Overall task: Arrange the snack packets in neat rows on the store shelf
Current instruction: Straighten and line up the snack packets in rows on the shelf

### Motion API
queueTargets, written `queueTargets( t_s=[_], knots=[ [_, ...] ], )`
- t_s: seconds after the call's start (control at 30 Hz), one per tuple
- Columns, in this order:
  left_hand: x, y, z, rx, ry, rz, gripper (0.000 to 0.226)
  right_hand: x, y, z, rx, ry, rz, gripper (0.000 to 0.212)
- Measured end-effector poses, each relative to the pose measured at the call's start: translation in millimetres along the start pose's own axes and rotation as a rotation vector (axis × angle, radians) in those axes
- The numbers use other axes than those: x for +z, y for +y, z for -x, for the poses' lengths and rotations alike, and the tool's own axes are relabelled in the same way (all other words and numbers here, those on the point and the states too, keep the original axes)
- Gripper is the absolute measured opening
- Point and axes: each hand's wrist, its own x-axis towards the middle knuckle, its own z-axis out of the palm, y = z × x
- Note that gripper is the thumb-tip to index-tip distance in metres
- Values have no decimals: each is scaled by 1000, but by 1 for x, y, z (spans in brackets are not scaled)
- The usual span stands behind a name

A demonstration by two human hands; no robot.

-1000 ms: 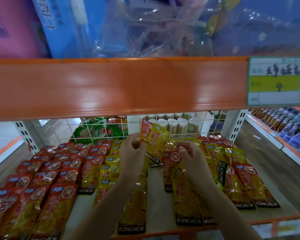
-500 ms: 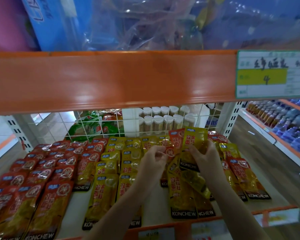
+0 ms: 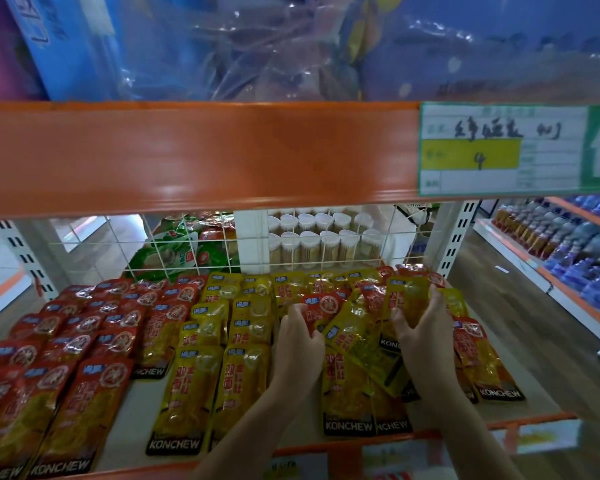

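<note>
Landmark: the tilted yellow packet lying askew across the right-hand pile; everything placed from it, near to far.

Nearest, at the shelf lip below it: two yellow packets lying straight, label ends toward the edge. Down-left of it, two tidy yellow rows already squared up; farther left, the red rows, overlapped like shingles and orderly.

Left hand sits just left of the tilted packet, fingers curled round the lower part of a red-topped packet that stands up out of the heap. Right hand is just right of it, fingers and thumb spread and curled over a yellow packet, gripping its sides.

Right of that hand: red packets fanned out, not in line. Behind the landmark: a jumbled band of mixed packets against the wire back grid; white-capped tubes and green bags beyond the grid.

Handling, my judgement: packets look light, flat, glossy film, floppy in the middle, stiffer at the sealed ends. Slippery against each other, so a stack will slide if pushed. Best taken by the side edges or the top seal, a few at a time, then squared against the neighbouring row. Tilted one likely needs turning straight first.
</note>
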Motion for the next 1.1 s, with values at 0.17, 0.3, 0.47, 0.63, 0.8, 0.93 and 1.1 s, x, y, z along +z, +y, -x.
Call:
queueTargets(
  t_s=[0.17,0.3,0.47,0.63,0.8,0.93,1.1],
  knots=[
    [1,0,1,21,70,103,38,3,3,5,-154,169,158,51],
    [-5,4,4,99,98,158,32,3,-2,12,-470,268,89,22],
    [-9,1,4,146,119,163,28,8,-10,25,-849,62,89,19],
    [-17,6,10,196,351,220,21,13,-9,26,-922,-49,87,16],
    [-21,7,13,379,521,160,22,12,-8,26,-886,-72,63,17],
    [-23,14,14,421,515,212,10,11,-13,23,-828,-109,57,20],
    [-29,31,12,419,393,305,6,10,-33,17,-543,-250,-52,46]
  ],
)
